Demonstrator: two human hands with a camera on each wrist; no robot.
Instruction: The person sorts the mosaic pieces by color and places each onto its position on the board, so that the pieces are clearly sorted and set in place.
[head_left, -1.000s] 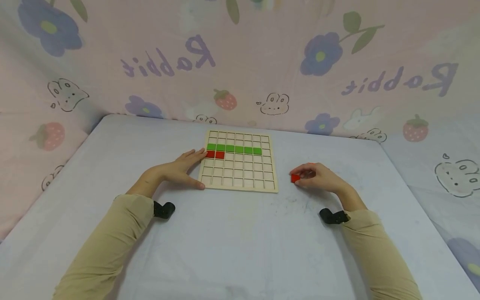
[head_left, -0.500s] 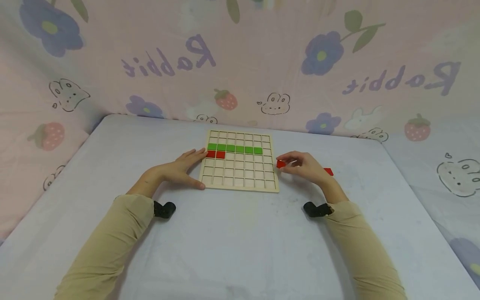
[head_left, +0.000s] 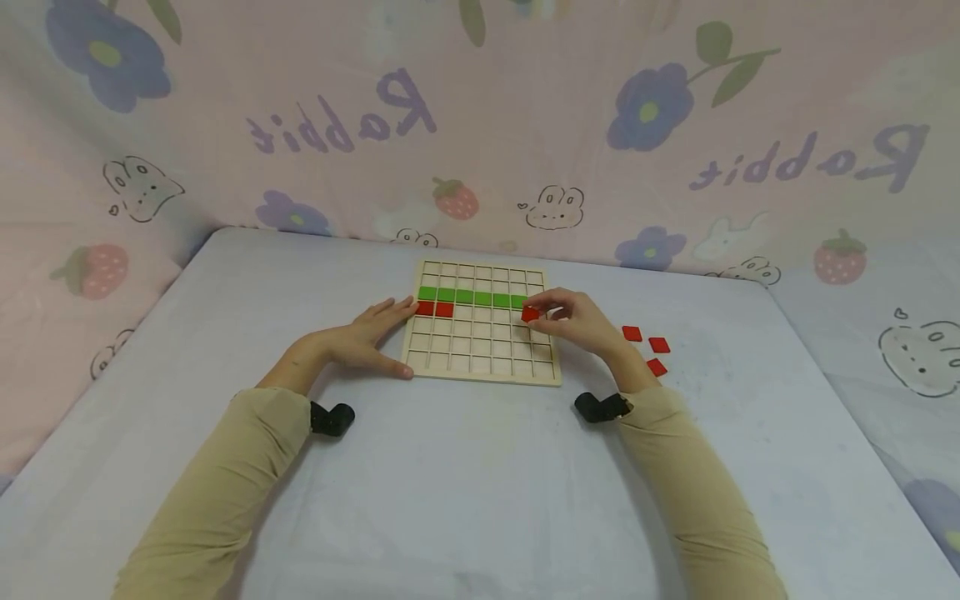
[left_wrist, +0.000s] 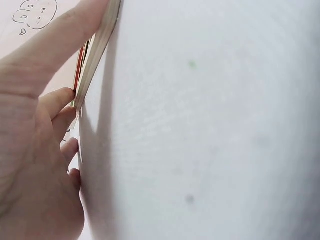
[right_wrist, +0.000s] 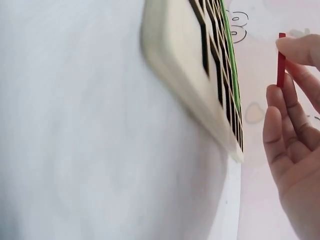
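A wooden grid board (head_left: 480, 364) lies flat on the table, with a row of several green tiles (head_left: 483, 298) across it and two red tiles (head_left: 435, 309) below that row at the left. My left hand (head_left: 360, 342) has its fingers spread, touching the board's left edge; the left wrist view shows its thumb (left_wrist: 60, 35) along the wooden side. Between thumb and fingers my right hand (head_left: 573, 321) pinches a red square tile (head_left: 530, 314) over the right part of the board. In the right wrist view this thin tile (right_wrist: 281, 60) stands edge-on, above the grid.
Three loose red tiles lie on the white table right of the board: one tile (head_left: 632, 333) nearest, another tile (head_left: 659, 345) farther right, and a third tile (head_left: 657, 367) by the right forearm. A printed curtain (head_left: 480, 125) hangs behind the table.
My right hand has carried the red tile leftward from beside the board to over its right columns. The loose red tiles have come into sight behind it. My left hand stays put.
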